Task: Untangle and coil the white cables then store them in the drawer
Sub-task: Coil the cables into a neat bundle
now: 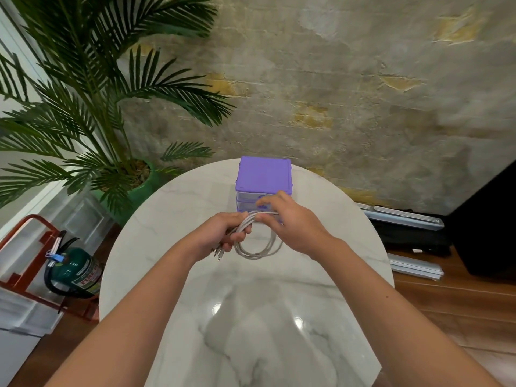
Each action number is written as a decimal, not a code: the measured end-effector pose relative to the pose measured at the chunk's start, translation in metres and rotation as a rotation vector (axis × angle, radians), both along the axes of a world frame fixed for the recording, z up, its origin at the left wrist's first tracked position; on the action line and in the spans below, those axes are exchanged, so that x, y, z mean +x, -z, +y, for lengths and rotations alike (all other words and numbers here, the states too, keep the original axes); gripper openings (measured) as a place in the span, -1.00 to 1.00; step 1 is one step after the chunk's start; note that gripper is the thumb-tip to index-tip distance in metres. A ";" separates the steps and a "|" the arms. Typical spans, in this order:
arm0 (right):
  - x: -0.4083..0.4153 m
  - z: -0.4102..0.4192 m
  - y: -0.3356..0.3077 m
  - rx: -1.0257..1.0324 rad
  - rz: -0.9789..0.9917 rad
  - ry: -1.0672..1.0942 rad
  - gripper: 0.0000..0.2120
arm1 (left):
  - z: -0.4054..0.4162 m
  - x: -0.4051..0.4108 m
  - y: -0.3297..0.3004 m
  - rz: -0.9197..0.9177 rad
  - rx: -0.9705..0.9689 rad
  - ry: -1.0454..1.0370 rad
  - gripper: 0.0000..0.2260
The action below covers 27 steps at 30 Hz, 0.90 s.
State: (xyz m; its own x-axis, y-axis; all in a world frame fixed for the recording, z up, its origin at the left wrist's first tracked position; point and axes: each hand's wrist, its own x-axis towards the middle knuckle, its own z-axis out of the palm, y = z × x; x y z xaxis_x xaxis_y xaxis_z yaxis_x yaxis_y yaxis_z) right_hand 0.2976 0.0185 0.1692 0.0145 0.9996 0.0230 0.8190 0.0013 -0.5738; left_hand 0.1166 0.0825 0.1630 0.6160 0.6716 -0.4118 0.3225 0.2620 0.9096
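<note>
The white cables [255, 254] form a round coil held above the marble table [173, 208]. My left hand [223, 233] grips the coil's left side, and several plug ends stick out below its fingers. My right hand [290, 222] pinches the top strands of the coil between thumb and fingers. Just behind my hands stands the small purple drawer unit [264, 174] with clear drawers, its front partly hidden by my right hand. I cannot tell whether a drawer is open.
A potted palm [92, 107] in a green pot stands left of the table. A green fire extinguisher [75, 270] in a red stand sits on the floor at left. Metal rails [402, 219] and a black object lie on the wood floor at right.
</note>
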 end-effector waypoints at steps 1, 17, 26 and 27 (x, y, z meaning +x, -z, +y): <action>0.000 0.000 0.002 -0.008 0.030 -0.011 -0.64 | 0.000 -0.002 0.000 -0.048 -0.069 -0.007 -0.70; -0.007 0.003 0.014 -0.164 0.333 0.174 -0.45 | -0.009 -0.006 0.013 -0.057 -0.060 -0.011 -0.69; -0.008 0.009 0.013 -0.119 0.487 0.091 -0.74 | -0.004 -0.001 0.016 -0.078 -0.203 -0.177 -0.66; -0.009 0.009 0.014 -0.095 0.484 0.102 -0.76 | -0.004 0.000 0.016 -0.080 -0.201 -0.181 -0.66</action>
